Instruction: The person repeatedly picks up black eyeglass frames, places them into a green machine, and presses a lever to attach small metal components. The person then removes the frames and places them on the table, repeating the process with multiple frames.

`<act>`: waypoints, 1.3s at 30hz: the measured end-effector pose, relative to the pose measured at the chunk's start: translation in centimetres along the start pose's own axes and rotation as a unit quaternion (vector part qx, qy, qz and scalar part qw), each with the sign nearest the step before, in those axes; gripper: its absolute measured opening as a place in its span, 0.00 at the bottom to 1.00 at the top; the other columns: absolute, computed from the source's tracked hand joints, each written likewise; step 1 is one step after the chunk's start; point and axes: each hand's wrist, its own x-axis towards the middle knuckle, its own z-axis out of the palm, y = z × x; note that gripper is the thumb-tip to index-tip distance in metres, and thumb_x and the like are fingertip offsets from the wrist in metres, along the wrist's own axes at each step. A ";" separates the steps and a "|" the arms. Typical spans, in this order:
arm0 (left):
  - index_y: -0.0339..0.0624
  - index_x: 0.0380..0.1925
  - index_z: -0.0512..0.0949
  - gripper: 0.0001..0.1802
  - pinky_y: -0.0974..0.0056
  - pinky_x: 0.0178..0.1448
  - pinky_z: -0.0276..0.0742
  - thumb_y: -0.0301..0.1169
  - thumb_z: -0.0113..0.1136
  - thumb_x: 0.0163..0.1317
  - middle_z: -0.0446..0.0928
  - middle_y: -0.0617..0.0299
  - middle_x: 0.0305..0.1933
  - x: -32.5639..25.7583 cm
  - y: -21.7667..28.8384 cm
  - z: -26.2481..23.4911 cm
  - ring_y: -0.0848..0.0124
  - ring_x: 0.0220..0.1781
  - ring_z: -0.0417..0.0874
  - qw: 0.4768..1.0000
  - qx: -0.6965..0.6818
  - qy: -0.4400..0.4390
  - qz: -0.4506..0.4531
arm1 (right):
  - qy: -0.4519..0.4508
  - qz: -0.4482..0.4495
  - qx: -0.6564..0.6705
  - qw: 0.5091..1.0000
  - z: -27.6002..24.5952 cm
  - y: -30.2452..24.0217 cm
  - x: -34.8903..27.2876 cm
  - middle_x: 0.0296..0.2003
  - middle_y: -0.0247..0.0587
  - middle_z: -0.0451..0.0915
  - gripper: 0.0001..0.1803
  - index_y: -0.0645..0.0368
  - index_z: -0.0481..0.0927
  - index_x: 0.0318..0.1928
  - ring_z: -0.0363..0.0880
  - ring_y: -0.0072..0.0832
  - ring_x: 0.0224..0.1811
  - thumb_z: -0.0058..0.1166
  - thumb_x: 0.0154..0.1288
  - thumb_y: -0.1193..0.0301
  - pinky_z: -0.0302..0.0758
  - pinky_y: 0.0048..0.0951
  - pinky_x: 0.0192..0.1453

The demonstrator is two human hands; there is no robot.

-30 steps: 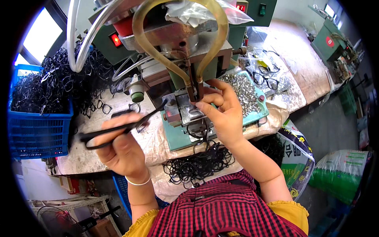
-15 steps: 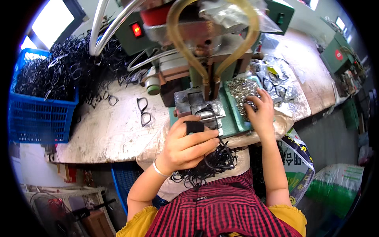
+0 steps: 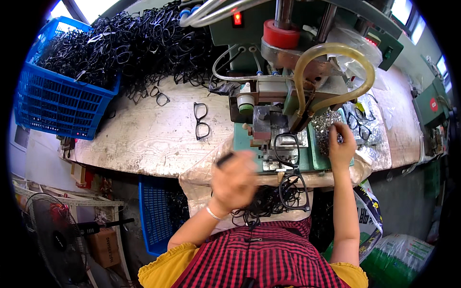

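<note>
My left hand (image 3: 235,182), with a black band on a finger, is smeared by motion in front of the bench edge, left of the machine. Its fingers cannot be made out. A black eyeglass frame (image 3: 296,172) rests on the metal fixture (image 3: 261,126) of the green press, one rim on the fixture and the other overhanging the front edge; neither hand touches it. My right hand (image 3: 343,146) is at the green tray (image 3: 315,151) of small shiny metal pieces (image 3: 321,129). Its fingertips are pinched together; anything between them is too small to name.
Black frames lie heaped beneath the bench edge (image 3: 269,200). A blue crate (image 3: 62,108) overflows with frames at the far left, beside a big pile (image 3: 158,43). One loose frame (image 3: 201,122) lies on the bench. A yellowish hose (image 3: 331,50) loops above the press.
My left hand has let go of the eyeglass frame and moved away from the fixture. My right fingers, spread over the metal pieces before, have closed. The view has shifted, putting the press farther right.
</note>
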 end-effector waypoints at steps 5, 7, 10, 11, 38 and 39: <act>0.45 0.54 0.79 0.21 0.58 0.46 0.79 0.38 0.67 0.61 0.77 0.53 0.38 3.9 -11.7 -1.2 0.58 0.36 0.80 0.924 0.025 0.016 -0.382 | 0.042 0.043 0.085 0.995 -0.3 -1.3 -0.3 0.35 0.39 0.85 0.06 0.64 0.83 0.41 0.82 0.25 0.37 0.61 0.64 0.76 0.77 0.27 0.47; 0.48 0.50 0.81 0.21 0.54 0.46 0.80 0.44 0.67 0.60 0.77 0.51 0.38 1.2 -17.8 -0.5 0.52 0.39 0.81 0.887 0.258 -0.126 -0.361 | 0.033 0.022 0.113 0.993 1.1 -2.1 0.5 0.36 0.37 0.85 0.06 0.63 0.85 0.41 0.83 0.24 0.39 0.61 0.63 0.78 0.76 0.26 0.50; 0.47 0.44 0.81 0.18 0.46 0.47 0.79 0.45 0.65 0.59 0.79 0.46 0.42 0.4 -20.4 0.9 0.44 0.44 0.82 0.842 0.314 -0.222 -0.378 | 0.022 0.053 0.126 0.990 1.3 -1.8 0.4 0.35 0.34 0.86 0.07 0.64 0.85 0.43 0.81 0.18 0.39 0.62 0.65 0.77 0.76 0.22 0.51; 0.46 0.43 0.80 0.17 0.46 0.46 0.79 0.44 0.63 0.60 0.80 0.45 0.42 0.8 -21.3 0.7 0.44 0.44 0.83 0.841 0.328 -0.248 -0.353 | 0.026 0.076 0.135 0.988 0.6 -1.9 0.1 0.36 0.38 0.86 0.07 0.63 0.85 0.42 0.83 0.24 0.40 0.62 0.63 0.77 0.76 0.25 0.52; 0.39 0.41 0.71 0.04 0.67 0.38 0.78 0.28 0.53 0.75 0.78 0.60 0.38 -2.4 -10.5 -1.1 0.73 0.37 0.78 0.880 -0.234 0.167 -0.378 | -0.043 0.094 0.400 0.911 1.7 -11.4 -1.2 0.36 0.38 0.85 0.25 0.68 0.71 0.57 0.81 0.20 0.45 0.62 0.60 0.80 0.73 0.22 0.57; 0.40 0.42 0.71 0.03 0.67 0.39 0.79 0.27 0.53 0.75 0.78 0.60 0.39 -0.2 -8.9 -1.0 0.73 0.38 0.79 0.879 -0.282 0.179 -0.339 | -0.042 0.087 0.395 0.914 1.8 -11.3 -1.1 0.36 0.38 0.85 0.26 0.68 0.71 0.57 0.81 0.20 0.45 0.63 0.59 0.80 0.73 0.23 0.57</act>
